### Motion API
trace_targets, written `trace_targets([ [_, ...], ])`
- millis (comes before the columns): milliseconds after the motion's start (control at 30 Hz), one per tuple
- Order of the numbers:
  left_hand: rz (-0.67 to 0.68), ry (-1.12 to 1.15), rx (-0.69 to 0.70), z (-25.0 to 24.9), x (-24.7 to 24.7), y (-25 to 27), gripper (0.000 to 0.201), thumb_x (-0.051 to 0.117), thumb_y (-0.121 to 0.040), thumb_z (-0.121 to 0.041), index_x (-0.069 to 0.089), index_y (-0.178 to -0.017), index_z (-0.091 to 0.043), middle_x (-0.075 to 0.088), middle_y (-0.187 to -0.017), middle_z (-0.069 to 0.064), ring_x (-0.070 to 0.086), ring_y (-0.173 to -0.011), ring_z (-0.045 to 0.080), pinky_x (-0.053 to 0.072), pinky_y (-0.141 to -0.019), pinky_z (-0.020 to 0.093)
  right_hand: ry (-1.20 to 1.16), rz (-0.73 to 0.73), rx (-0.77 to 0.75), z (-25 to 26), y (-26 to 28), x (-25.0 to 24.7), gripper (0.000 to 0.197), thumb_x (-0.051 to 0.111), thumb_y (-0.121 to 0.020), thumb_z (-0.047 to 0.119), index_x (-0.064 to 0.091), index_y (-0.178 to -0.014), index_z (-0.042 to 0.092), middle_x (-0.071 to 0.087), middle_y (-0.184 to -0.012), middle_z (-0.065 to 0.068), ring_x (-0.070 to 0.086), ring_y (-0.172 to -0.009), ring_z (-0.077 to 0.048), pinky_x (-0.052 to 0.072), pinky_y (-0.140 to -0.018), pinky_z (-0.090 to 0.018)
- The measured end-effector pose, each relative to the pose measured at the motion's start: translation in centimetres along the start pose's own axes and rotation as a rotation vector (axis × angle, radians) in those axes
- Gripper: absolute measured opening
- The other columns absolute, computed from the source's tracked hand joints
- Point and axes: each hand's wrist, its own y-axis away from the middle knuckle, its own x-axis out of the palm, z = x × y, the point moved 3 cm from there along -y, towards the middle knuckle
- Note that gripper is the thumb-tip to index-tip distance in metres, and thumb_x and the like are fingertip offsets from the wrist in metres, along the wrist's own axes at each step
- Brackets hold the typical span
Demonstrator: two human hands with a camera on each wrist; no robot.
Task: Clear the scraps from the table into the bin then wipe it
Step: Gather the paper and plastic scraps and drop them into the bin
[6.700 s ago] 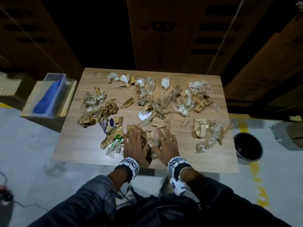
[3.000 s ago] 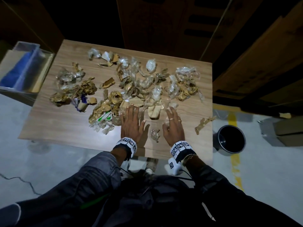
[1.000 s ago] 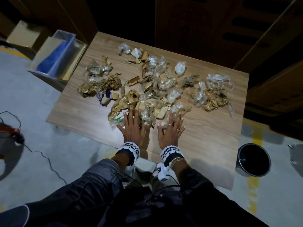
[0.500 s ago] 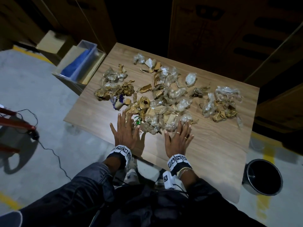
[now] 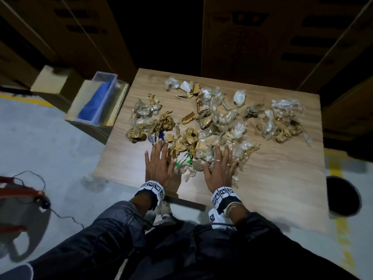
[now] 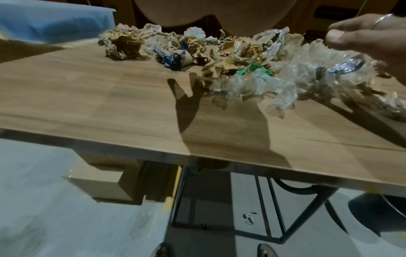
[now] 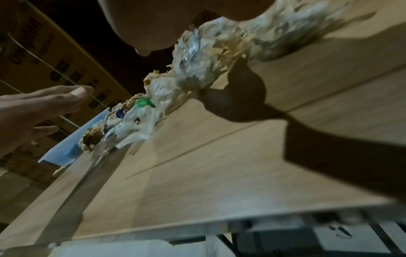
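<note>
Crumpled brown paper and clear plastic scraps (image 5: 210,126) lie spread over the wooden table (image 5: 282,174). My left hand (image 5: 159,164) lies flat with straight fingers at the near left of the heap, fingertips at the brown scraps. My right hand (image 5: 221,168) lies flat with spread fingers over clear plastic scraps at the near middle. A green-printed plastic scrap (image 5: 184,159) sits between the hands; the left wrist view shows the same green scrap (image 6: 252,68). The round black bin (image 5: 341,196) stands on the floor right of the table.
A clear tub with a blue cloth (image 5: 96,102) sits in a cardboard box left of the table. Tall cardboard boxes (image 5: 262,37) stand behind. A separate heap of scraps (image 5: 282,120) lies at the far right. A cable (image 5: 50,207) runs across the floor at left.
Both hands slid slightly apart and stay flat at the near edge of the heap, with scraps gathered between them. My head view shifted, so the table appears further right.
</note>
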Motion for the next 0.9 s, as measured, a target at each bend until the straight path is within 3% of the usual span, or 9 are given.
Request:
trace_targets([
  [67, 0.031, 0.010, 0.045, 1.7, -0.2, -0.9, 0.071, 0.033, -0.103, -0.056, 0.021, -0.165, -0.022, 0.016, -0.174, 0.006, 0.013, -0.160, 0.025, 0.014, -0.126, 0.061, 0.040, -0.011, 0.052, 1.8, 0.4, 1.3, 0.086, 0.037, -0.096, 0.068, 0.013, -0.167, 0.027, -0.001, -0.177, -0.006, 0.001, -0.163, -0.031, 0.005, -0.125, -0.072],
  [200, 0.048, 0.079, 0.119, 5.6, -0.7, -2.9, 0.072, 0.031, -0.104, -0.054, 0.021, -0.165, -0.018, 0.013, -0.174, 0.007, 0.011, -0.161, 0.027, 0.015, -0.127, 0.058, 0.136, -0.033, 0.094, 5.5, 1.6, 3.5, 0.092, 0.043, -0.094, 0.071, 0.014, -0.168, 0.025, -0.007, -0.177, -0.008, -0.005, -0.163, -0.033, 0.007, -0.124, -0.073],
  [333, 0.057, 0.068, 0.190, 8.8, -1.6, -4.8, 0.071, 0.034, -0.104, -0.054, 0.024, -0.164, -0.016, 0.021, -0.172, 0.010, 0.017, -0.159, 0.032, 0.021, -0.125, 0.060, 0.218, -0.016, -0.010, 9.3, 2.5, 5.2, 0.090, 0.046, -0.093, 0.071, 0.007, -0.167, 0.039, -0.002, -0.177, -0.012, -0.002, -0.163, -0.036, 0.007, -0.125, -0.072],
  [433, 0.032, -0.009, 0.165, 10.8, -2.1, -6.7, 0.073, 0.035, -0.103, -0.056, 0.025, -0.163, -0.016, 0.021, -0.171, 0.011, 0.018, -0.158, 0.032, 0.016, -0.126, 0.060, 0.326, -0.002, -0.089, 11.3, 2.2, 5.8, 0.090, 0.045, -0.094, 0.076, 0.010, -0.168, 0.038, -0.002, -0.176, -0.015, -0.002, -0.163, -0.037, 0.005, -0.126, -0.070],
  [600, 0.018, -0.018, 0.011, 13.5, -1.3, -9.7, 0.074, 0.046, -0.104, -0.050, 0.020, -0.165, -0.019, 0.015, -0.174, 0.007, 0.014, -0.160, 0.031, 0.013, -0.125, 0.064, 0.422, 0.023, -0.114, 11.4, 0.6, 7.2, 0.099, 0.037, -0.092, 0.084, 0.010, -0.169, 0.028, -0.004, -0.176, -0.015, -0.001, -0.163, -0.037, 0.000, -0.125, -0.070],
  [733, 0.044, 0.059, 0.042, 13.8, -0.5, -11.3, 0.070, 0.052, -0.104, -0.044, 0.025, -0.163, -0.019, 0.021, -0.172, 0.008, 0.017, -0.158, 0.034, 0.019, -0.124, 0.065, 0.451, 0.055, -0.100, 10.2, -0.8, 8.0, 0.100, 0.034, -0.094, 0.083, 0.005, -0.169, 0.024, -0.005, -0.176, -0.016, 0.001, -0.163, -0.038, -0.002, -0.125, -0.069],
  [900, 0.097, 0.125, 0.135, 12.6, 0.5, -10.9, 0.070, 0.046, -0.102, -0.043, 0.024, -0.164, -0.019, 0.020, -0.172, 0.008, 0.012, -0.160, 0.031, 0.015, -0.127, 0.059, 0.432, 0.025, -0.016, 9.5, -2.2, 8.4, 0.095, 0.035, -0.097, 0.075, 0.002, -0.169, 0.023, -0.009, -0.176, -0.014, -0.001, -0.163, -0.038, -0.001, -0.126, -0.069],
])
